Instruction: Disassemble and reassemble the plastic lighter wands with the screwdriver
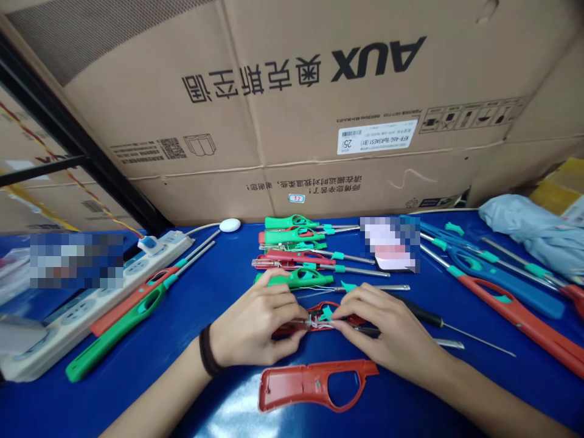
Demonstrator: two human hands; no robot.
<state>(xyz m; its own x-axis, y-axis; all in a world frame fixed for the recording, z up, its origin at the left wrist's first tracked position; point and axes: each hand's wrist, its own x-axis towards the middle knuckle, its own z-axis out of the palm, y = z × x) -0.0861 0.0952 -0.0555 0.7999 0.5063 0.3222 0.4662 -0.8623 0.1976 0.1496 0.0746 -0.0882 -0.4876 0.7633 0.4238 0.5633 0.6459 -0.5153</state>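
Observation:
Between my two hands lies an opened red gas lighter [316, 328], its thin white wires and teal trigger [325, 314] exposed. My left hand [258, 319], with a dark band at the wrist, is closed around the lighter's handle end. From the other side, my right hand [383, 328] pinches at the inner parts near the trigger; the exact part is hidden by the fingertips. The metal tube tip [449, 344] sticks out beyond the right hand. Nearer to me rests a loose red half-shell [294, 386] with its hollow side up.
Several green and red lighters [287, 223] lie in a row behind my hands. A phone [392, 258] and a black-handled screwdriver [429, 316] are to the right, with more lighters [515, 313] beyond. A power strip [86, 304] stands left. Cardboard [283, 121] walls the back.

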